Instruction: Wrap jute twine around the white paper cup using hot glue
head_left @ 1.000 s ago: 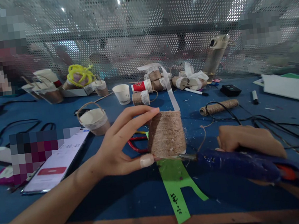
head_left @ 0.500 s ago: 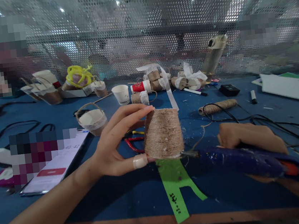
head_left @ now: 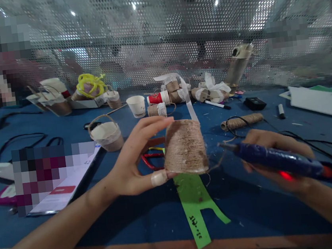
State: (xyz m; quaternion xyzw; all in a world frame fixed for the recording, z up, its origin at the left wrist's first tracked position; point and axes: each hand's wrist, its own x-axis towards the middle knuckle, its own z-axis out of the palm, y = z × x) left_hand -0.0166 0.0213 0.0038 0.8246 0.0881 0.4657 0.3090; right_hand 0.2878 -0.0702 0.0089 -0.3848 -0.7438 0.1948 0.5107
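My left hand (head_left: pixel 141 159) grips an upside-down cup wrapped in jute twine (head_left: pixel 185 148), fingers at its top and the taped thumb at its lower rim. A loose strand of twine trails from the cup's lower right side. My right hand (head_left: pixel 277 155) is closed around a blue hot glue gun (head_left: pixel 280 159), with a red light glowing on it. The glue gun's nozzle points left and stands apart from the cup. Beneath the cup lies a green paper cutout (head_left: pixel 193 209) with handwriting. Red-handled scissors (head_left: pixel 150 161) are partly hidden behind my left hand.
A phone (head_left: pixel 70 179) and a small basket (head_left: pixel 107 137) lie left. A twine roll (head_left: pixel 243 121) with black cable (head_left: pixel 302 137) is at right. Further back stand a white paper cup (head_left: pixel 136 106), several twine-wrapped cups (head_left: pixel 177 95) and a bottle (head_left: pixel 240 66) before a perforated metal screen (head_left: pixel 155 33).
The glue gun's nozzle has moved away from the cup's lower edge, up and to the right. The cup, still in my left hand, appears slightly further right in view.
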